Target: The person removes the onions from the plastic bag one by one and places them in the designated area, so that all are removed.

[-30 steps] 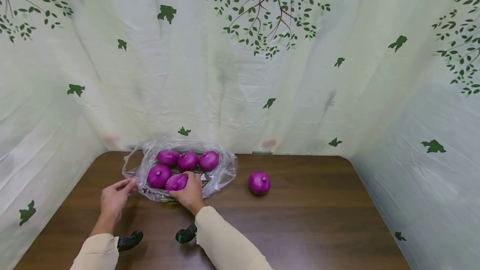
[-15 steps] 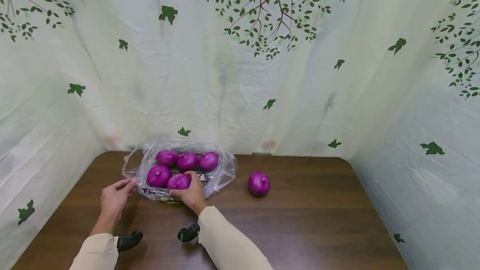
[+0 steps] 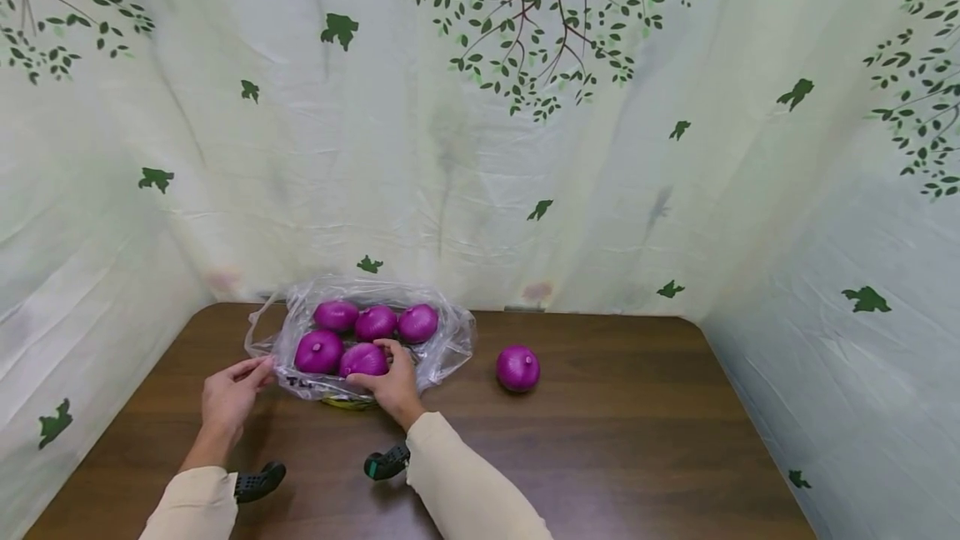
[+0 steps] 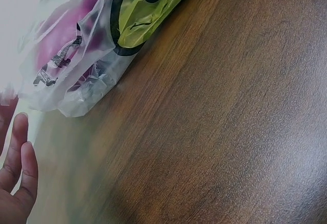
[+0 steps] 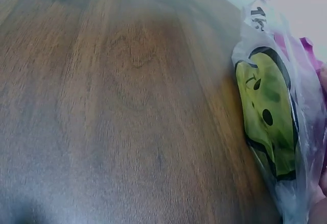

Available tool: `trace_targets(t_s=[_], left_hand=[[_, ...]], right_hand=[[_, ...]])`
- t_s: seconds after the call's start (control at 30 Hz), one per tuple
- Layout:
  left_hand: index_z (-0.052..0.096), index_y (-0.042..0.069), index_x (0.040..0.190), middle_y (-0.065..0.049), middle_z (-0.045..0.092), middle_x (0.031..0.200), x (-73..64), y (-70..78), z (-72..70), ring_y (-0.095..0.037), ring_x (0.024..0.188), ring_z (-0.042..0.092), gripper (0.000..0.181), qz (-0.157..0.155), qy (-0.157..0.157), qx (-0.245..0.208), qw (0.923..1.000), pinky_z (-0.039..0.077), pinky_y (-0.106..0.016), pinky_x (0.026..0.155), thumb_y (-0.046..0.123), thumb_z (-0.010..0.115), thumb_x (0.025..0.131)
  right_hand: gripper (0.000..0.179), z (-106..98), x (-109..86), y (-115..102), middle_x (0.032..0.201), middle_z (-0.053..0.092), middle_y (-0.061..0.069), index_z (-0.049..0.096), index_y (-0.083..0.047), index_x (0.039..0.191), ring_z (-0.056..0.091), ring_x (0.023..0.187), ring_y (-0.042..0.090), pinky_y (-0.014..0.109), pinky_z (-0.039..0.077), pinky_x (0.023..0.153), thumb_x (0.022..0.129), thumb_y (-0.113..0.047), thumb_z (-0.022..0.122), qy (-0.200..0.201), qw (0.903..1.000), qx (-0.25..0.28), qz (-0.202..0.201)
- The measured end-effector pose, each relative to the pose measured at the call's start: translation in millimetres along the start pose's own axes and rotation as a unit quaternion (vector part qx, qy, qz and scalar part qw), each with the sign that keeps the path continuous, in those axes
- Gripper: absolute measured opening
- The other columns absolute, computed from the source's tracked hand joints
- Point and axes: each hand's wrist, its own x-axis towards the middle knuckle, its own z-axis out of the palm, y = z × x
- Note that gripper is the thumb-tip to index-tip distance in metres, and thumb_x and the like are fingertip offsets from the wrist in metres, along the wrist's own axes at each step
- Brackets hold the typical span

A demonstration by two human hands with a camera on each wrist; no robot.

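Purple onion point(image 3: 365, 360), held between the right hand's point(image 3: 397, 386) thumb and fingers, sits in the clear bag point(image 3: 452, 338), left of frame centre; the left hand point(image 3: 229, 397) pinches its edge. Placing or lifting seems underway; next calls for a steadied bag.

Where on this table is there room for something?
The tabletop is bare right of the lone red onion and in front of it. Crowded: the plastic bag of five red onions, the right hand gripping one, the left hand pinching the bag.
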Motion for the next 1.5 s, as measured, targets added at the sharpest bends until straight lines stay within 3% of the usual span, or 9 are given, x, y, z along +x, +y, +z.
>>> trace_targets(t_s=[0.37,0.9,1.13,1.37,1.5], left_hand=[[0.056,-0.009,0.128,0.014,0.066,0.081,-2.6,-0.5,1.3,-0.001,0.073,0.065,0.056,-0.012,-0.001,0.001,0.9999,0.049,-0.013,0.067,0.035,0.061,0.094],[0.053,-0.009,0.131,0.020,0.062,0.075,-2.5,-3.1,-7.3,0.002,0.071,0.065,0.060,-0.022,0.002,-0.012,0.9997,0.050,-0.013,0.065,0.036,0.062,0.093],[0.053,-0.009,0.131,0.019,0.063,0.074,-3.6,-4.4,-9.4,0.002,0.070,0.064,0.060,-0.033,0.005,-0.012,0.9994,0.049,-0.012,0.064,0.037,0.062,0.093],[0.052,-0.008,0.132,0.021,0.060,0.077,-4.5,2.6,-5.6,0.001,0.073,0.064,0.062,-0.023,-0.014,-0.011,0.9996,0.048,-0.011,0.065,0.039,0.061,0.093],[0.054,-0.008,0.131,0.022,0.060,0.074,-5.7,3.7,-4.1,0.002,0.072,0.064,0.059,-0.027,-0.004,-0.012,0.9995,0.048,-0.011,0.065,0.038,0.061,0.093]], right_hand=[[0.057,-19.6,5.8,-10.4,0.104,0.059,0.001,0.060,-0.015,0.121,0.057,0.093,0.015,0.031,0.051,0.083,0.071,-0.010,0.086,-0.014,0.9960,0.088,0.002],[0.056,-64.3,-3.8,-23.0,0.116,0.058,0.005,0.058,-0.014,0.125,0.058,0.104,0.021,0.039,0.051,0.089,0.076,-0.007,0.082,-0.090,0.9892,0.116,-0.005],[0.055,-92.9,-10.4,-29.9,0.119,0.057,0.008,0.056,-0.013,0.128,0.057,0.109,0.025,0.040,0.052,0.088,0.078,-0.003,0.079,-0.126,0.9845,0.121,-0.016],[0.057,-137.1,-17.9,-29.5,0.123,0.057,0.014,0.054,-0.007,0.131,0.058,0.113,0.029,0.041,0.050,0.092,0.079,-0.004,0.078,-0.129,0.9840,0.118,-0.035],[0.059,-162.5,-23.3,-27.7,0.125,0.056,0.019,0.053,-0.003,0.131,0.057,0.116,0.032,0.041,0.048,0.096,0.078,-0.003,0.079,-0.125,0.9824,0.127,-0.056]])
